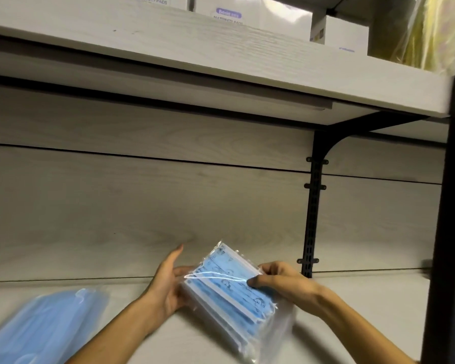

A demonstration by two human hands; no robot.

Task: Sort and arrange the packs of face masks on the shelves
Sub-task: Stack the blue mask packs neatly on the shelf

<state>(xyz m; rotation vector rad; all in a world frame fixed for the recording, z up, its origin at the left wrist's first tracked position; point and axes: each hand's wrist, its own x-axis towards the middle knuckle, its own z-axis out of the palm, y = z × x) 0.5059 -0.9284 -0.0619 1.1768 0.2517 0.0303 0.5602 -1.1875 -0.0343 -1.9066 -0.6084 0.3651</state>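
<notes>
A clear plastic pack of blue printed face masks point(229, 290) is held tilted just above the pale wooden shelf point(352, 298). My right hand point(281, 282) grips its right edge, thumb on top. My left hand point(168, 282) supports the pack's left side from beneath, with the thumb raised and straight. A second pack of plain blue masks point(40, 327) lies flat on the shelf at the lower left, blurred.
An upper shelf point(221, 56) overhangs, carrying white boxes of maternity pads point(252, 14) and yellow packaging point(426, 30). A black bracket and slotted rail point(313, 206) stand at the back right. A black upright post point(447, 232) runs down the right edge.
</notes>
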